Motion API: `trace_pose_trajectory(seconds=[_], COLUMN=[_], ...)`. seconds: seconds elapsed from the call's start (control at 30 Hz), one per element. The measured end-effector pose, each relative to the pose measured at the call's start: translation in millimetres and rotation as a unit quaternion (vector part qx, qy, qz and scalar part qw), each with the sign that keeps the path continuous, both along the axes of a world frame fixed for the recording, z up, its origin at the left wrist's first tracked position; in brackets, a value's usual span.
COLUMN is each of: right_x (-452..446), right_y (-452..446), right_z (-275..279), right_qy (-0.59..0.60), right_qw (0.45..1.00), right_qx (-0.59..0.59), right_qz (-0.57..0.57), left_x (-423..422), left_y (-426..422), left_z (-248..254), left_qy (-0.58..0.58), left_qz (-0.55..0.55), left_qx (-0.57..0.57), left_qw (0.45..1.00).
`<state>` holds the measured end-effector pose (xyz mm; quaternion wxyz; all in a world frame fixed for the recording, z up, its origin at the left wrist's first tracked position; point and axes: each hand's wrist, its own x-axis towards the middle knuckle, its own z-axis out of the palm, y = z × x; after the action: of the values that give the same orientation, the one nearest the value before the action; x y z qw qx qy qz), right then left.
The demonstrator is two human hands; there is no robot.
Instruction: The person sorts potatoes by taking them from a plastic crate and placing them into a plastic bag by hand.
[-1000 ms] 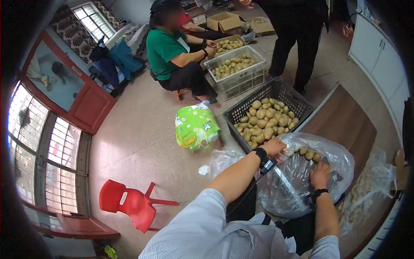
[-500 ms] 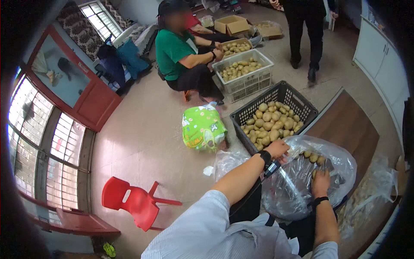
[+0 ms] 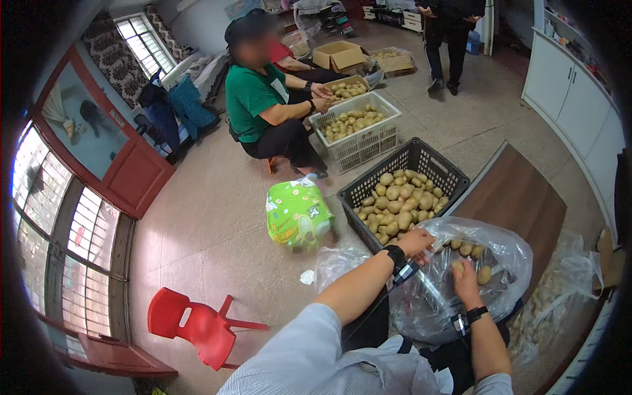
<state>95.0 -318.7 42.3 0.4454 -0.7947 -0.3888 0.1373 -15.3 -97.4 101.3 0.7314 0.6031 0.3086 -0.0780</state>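
My left hand (image 3: pixel 416 243) is closed on the upper left edge of a clear plastic bag (image 3: pixel 421 309), beside the black crate (image 3: pixel 355 227) of potatoes. Inside the bag's opening, my right hand (image 3: pixel 466 282) has its fingers round a potato (image 3: pixel 457 266). Just right of those fingers lies a single potato (image 3: pixel 484 274), and a short row of potatoes (image 3: pixel 466 249) sits above, near the bag's upper edge. Both wrists wear black bands with small devices.
A brown board (image 3: pixel 520 191) lies under the bag. Potatoes fill a white crate (image 3: pixel 362 141) near a seated person in green (image 3: pixel 253 99). A green patterned bundle (image 3: pixel 296 214), a red chair (image 3: pixel 204 326) and another plastic bag (image 3: pixel 559 296) stand around. Another person (image 3: pixel 447 46) stands farther back.
My right hand has moved left and up with a potato, and a single potato now shows to its right. The standing person has moved farther away.
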Motion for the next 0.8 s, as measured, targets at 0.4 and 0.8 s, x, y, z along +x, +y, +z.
trace_pose_trajectory(seconds=[0.4, 0.8], right_x=[-28, -29], right_y=[49, 30], right_z=[59, 35], right_qy=[0.077, 0.073], right_qw=[0.997, 0.997], right_qx=[0.012, -0.008], right_qz=[0.000, -0.019], left_x=[10, 6], left_y=[-9, 25], left_z=[5, -18], left_qy=[-0.015, -0.125], left_qz=[-0.105, 0.041], left_qx=[-0.156, -0.224], left_qw=[0.982, 0.966])
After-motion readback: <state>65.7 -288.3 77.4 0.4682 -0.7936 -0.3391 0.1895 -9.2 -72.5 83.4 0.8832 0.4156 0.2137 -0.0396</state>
